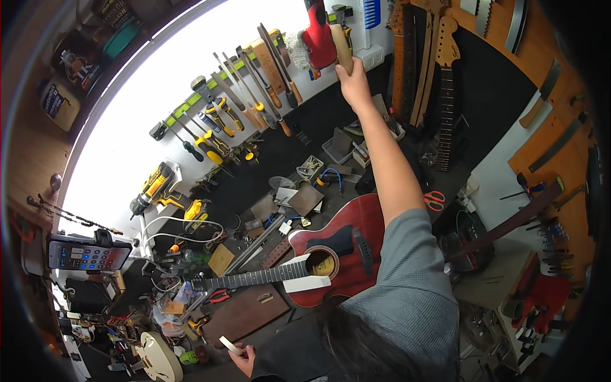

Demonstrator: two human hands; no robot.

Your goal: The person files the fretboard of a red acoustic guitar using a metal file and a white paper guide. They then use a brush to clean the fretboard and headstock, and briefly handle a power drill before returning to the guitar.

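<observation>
My right hand (354, 83) reaches up to the wall, closed on a pale beige bar (342, 44) beside a hanging red object (317, 41). My left hand (245, 356), low in view, holds a roll of pale tape (229, 344) between its fingers. Below my outstretched right arm lies a red acoustic guitar (356, 223) with a dark pickguard. Pale strips (305, 283) lie along both sides of its neck near the soundhole. The guitar's lower body is partly hidden by my sleeve and head.
Files and screwdrivers (267, 89) hang along the back wall, with a cordless drill (159, 184) below. Guitar necks (445, 89) stand at the right. Bench clutter includes scissors (434, 200), pliers (217, 296) and a brown board (248, 312). A phone (89, 254) is mounted at the left.
</observation>
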